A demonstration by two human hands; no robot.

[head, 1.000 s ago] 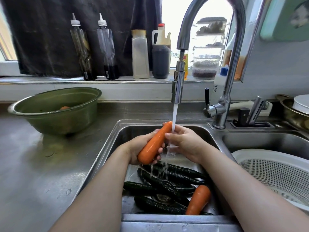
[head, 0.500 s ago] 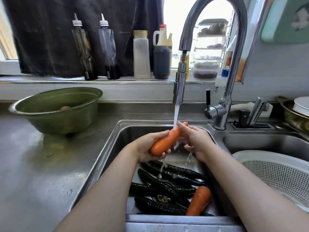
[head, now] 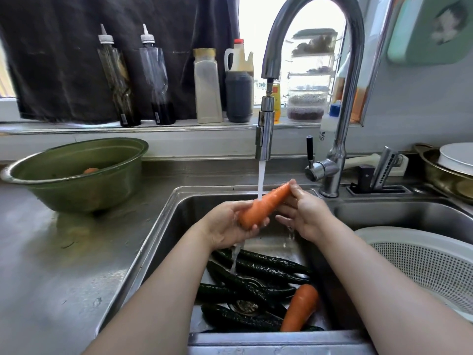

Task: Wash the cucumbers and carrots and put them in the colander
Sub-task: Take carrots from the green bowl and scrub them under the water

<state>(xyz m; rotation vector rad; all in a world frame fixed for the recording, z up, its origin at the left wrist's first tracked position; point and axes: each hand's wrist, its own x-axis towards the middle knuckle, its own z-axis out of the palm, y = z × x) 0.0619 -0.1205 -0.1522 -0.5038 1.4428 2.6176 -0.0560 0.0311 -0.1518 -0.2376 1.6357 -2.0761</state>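
Carrot tilted under running water from the tap, above the sink, left hand gripping its thick end, right hand pinching its thin tip, cucumbers and second carrot lying in the sink below, white colander to the right.

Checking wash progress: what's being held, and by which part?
A carrot: the left hand grips its thick lower end, the right hand pinches its narrow upper tip.
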